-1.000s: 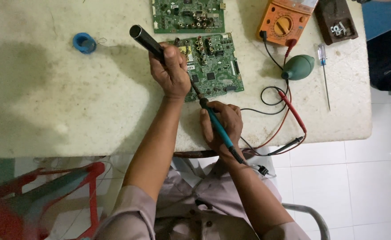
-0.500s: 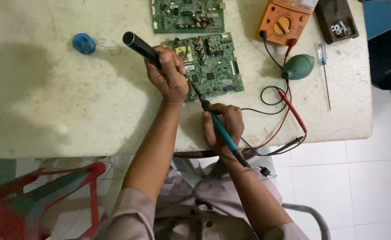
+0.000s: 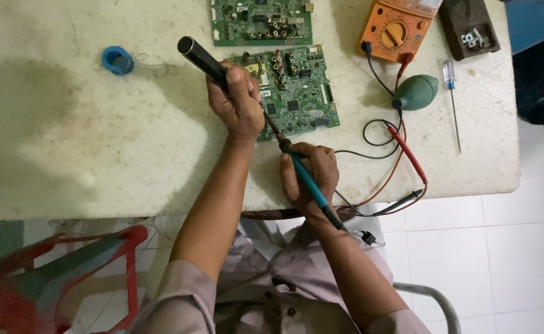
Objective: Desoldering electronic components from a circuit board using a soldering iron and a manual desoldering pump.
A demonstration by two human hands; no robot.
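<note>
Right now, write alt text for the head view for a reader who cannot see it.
A person's right hand holds a blue soldering iron to a green circuit board while the left hand grips a black tube-shaped tool. An orange multimeter, a green rubber bulb and a screwdriver lie on the white table.

Both bare forearms reached up from the near edge of the desk (image 3: 98,185), sleeves pushed back to the elbows. The left hand (image 3: 238,102) lay farther in, toward the middle of the desk, its grip a closed fist with knuckles up and the wrist bent slightly. The right hand (image 3: 309,176) sat close to the near edge, just right of the left wrist, fingers curled shut in a pen-like grip, the thumb pressed along the top and the wrist straight.
</note>
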